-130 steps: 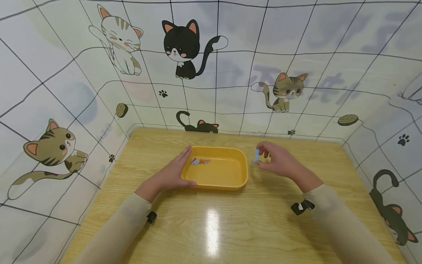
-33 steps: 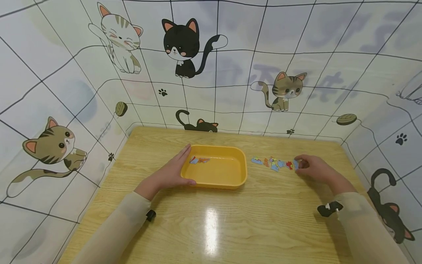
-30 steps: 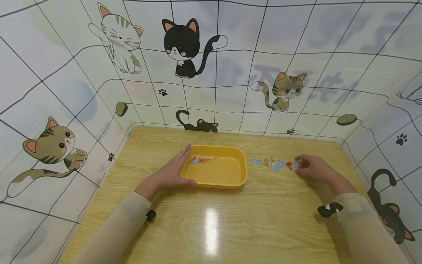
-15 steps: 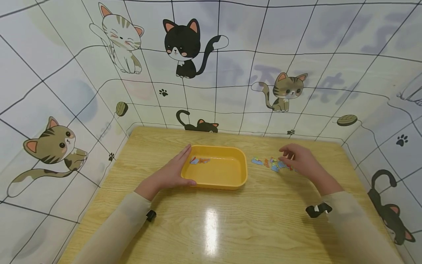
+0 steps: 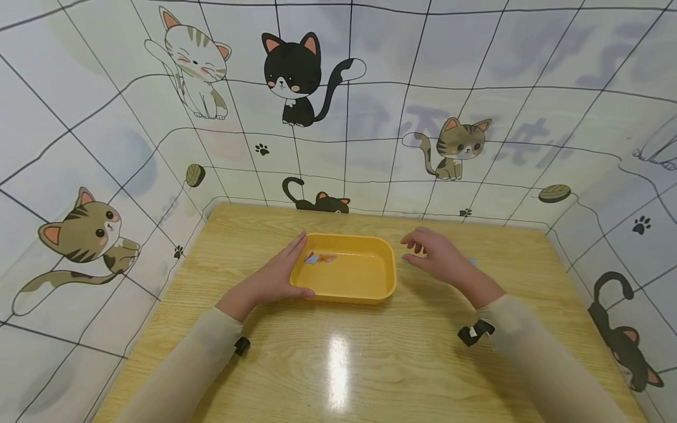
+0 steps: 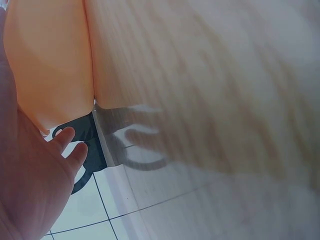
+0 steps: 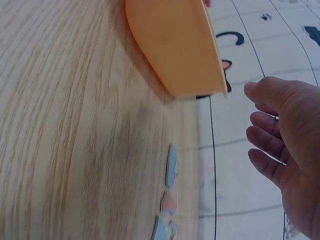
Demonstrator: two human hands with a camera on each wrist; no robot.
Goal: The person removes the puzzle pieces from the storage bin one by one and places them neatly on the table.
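Observation:
My left hand (image 5: 272, 279) holds the left end of a yellow plastic tray (image 5: 354, 281), fingers along its side and thumb at the near rim. Inside the tray, toward the left, lie a blue-and-red flat puzzle piece (image 5: 312, 258) and an orange one (image 5: 328, 257). Just right of the tray hovers my right hand (image 5: 439, 255), fingers loosely bent with nothing between them. It hides most of a row of puzzle pieces in the head view; a blue piece (image 5: 472, 261) peeks out behind the wrist. The right wrist view shows a blue piece (image 7: 171, 166) and an orange piece (image 7: 169, 202) on the table.
The wooden table (image 5: 275, 364) backs onto a wall (image 5: 370, 117) printed with cartoon cats and grid lines. Similar printed walls stand at left and right. A bright light reflection lies on the table in front of the tray.
My right hand earlier held a blue piece near the tray, then set it at the row's right end. It has since moved left, empty, back beside the tray. The left hand stays put.

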